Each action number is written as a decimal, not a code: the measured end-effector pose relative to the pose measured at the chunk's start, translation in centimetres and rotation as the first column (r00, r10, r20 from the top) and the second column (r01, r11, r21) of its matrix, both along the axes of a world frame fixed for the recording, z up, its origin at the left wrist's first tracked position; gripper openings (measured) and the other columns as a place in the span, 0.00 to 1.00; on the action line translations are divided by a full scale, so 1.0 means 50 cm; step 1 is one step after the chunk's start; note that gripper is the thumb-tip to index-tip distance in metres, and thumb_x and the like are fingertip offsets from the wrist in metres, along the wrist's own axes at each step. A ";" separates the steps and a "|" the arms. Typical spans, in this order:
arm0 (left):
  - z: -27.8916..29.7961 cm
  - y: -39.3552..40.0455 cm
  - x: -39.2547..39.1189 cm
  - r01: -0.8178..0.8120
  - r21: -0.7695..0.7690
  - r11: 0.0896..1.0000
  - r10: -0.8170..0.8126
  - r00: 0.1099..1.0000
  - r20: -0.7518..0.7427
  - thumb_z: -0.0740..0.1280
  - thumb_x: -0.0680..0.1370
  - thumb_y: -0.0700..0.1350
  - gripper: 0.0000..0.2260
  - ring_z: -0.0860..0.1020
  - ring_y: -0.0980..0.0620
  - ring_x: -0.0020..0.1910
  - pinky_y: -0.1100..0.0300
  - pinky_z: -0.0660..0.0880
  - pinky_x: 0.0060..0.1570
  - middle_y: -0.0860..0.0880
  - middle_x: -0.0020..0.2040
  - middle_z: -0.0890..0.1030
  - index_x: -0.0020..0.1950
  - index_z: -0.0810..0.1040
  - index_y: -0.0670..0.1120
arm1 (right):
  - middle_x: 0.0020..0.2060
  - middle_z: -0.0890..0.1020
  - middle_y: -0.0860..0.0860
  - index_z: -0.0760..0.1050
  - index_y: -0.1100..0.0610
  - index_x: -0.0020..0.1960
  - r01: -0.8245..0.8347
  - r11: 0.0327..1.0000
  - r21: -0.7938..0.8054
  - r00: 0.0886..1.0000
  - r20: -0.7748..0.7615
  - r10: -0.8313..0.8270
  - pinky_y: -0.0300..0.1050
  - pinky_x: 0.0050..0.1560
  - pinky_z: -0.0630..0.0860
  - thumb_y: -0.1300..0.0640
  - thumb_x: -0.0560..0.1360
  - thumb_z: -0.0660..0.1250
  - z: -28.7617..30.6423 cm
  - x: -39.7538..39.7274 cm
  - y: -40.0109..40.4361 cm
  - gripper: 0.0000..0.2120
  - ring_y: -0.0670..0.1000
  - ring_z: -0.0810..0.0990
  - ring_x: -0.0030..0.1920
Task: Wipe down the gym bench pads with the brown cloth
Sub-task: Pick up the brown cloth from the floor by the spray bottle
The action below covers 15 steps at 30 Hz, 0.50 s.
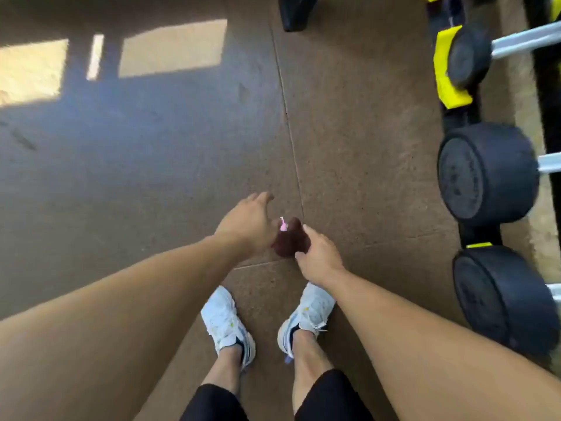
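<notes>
Two hands: both reach out in front of the person, close together, with the brown cloth between them.
Brown cloth (290, 241): a small dark bunch, held up over the floor, with a tiny pink tag (283, 224) at its far end.
Left hand (247, 224): its grip is on the left side of the cloth. The fingers bend down at the cloth. The back of the hand hides the fingertips, so I cannot tell how tight they hold.
Right hand (318, 258): its grip is clamped on the right side of the cloth. The thumb and fingers curl round the bunch.
Floor (151, 177): brown rubber mats with thin seams, far under the grip. Bright sun patches (173, 47) lie well past the grip and to its left.
Dumbbells (488, 174): big black round ones with silver handles, well to the right of the grip, sitting on a black rack with yellow parts (446, 68).
Shoes (227, 323): two white sneakers on the floor, nearer the person than the grip, under the arms.
Shorts (331, 399): black, at the bottom edge.
</notes>
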<state>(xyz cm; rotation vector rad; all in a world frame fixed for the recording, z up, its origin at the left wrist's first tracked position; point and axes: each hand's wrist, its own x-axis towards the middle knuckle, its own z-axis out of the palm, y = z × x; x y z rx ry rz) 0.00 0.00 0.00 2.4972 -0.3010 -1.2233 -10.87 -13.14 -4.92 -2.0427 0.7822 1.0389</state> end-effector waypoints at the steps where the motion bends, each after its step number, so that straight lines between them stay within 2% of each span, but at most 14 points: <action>1: -0.030 0.009 -0.017 0.018 0.005 1.000 -0.018 0.999 -0.028 0.65 0.81 0.49 0.24 0.71 0.43 0.72 0.54 0.68 0.66 0.44 0.74 0.72 0.76 0.67 0.46 | 0.78 0.68 0.56 0.58 0.52 0.84 -0.011 1.000 -0.008 1.000 0.015 0.011 0.45 0.73 0.64 0.60 0.81 0.66 -0.036 -0.008 0.014 0.33 0.57 0.68 0.77; 4: -0.108 0.045 -0.061 0.012 0.007 1.000 -0.011 0.996 -0.083 0.66 0.81 0.48 0.21 0.73 0.44 0.69 0.55 0.69 0.63 0.45 0.71 0.74 0.73 0.70 0.46 | 0.79 0.65 0.52 0.56 0.47 0.84 0.014 0.999 -0.031 1.000 -0.003 -0.014 0.50 0.74 0.68 0.57 0.81 0.67 -0.120 -0.011 0.042 0.35 0.56 0.70 0.76; 8: -0.188 0.096 -0.101 -0.050 -0.004 0.999 0.049 0.993 -0.112 0.66 0.81 0.52 0.21 0.75 0.46 0.68 0.54 0.71 0.64 0.47 0.71 0.75 0.73 0.70 0.49 | 0.79 0.65 0.49 0.57 0.42 0.82 -0.045 0.993 -0.113 0.999 -0.026 0.043 0.56 0.68 0.73 0.51 0.82 0.67 -0.205 -0.001 0.061 0.33 0.57 0.72 0.74; 12: -0.217 0.143 -0.122 -0.055 -0.002 0.998 0.054 0.988 -0.143 0.65 0.80 0.57 0.24 0.74 0.48 0.70 0.52 0.72 0.66 0.49 0.73 0.74 0.75 0.69 0.51 | 0.68 0.76 0.52 0.68 0.48 0.74 -0.091 0.973 -0.210 0.996 -0.035 0.086 0.54 0.61 0.75 0.49 0.81 0.69 -0.232 0.003 0.069 0.23 0.58 0.78 0.68; 15: -0.207 0.175 -0.136 -0.067 0.025 0.997 0.070 0.986 -0.150 0.66 0.80 0.58 0.25 0.75 0.47 0.69 0.52 0.72 0.66 0.49 0.72 0.74 0.75 0.69 0.51 | 0.61 0.79 0.53 0.72 0.52 0.66 -0.091 0.955 -0.283 0.996 -0.008 0.092 0.51 0.53 0.73 0.50 0.82 0.68 -0.209 -0.004 0.076 0.15 0.59 0.80 0.62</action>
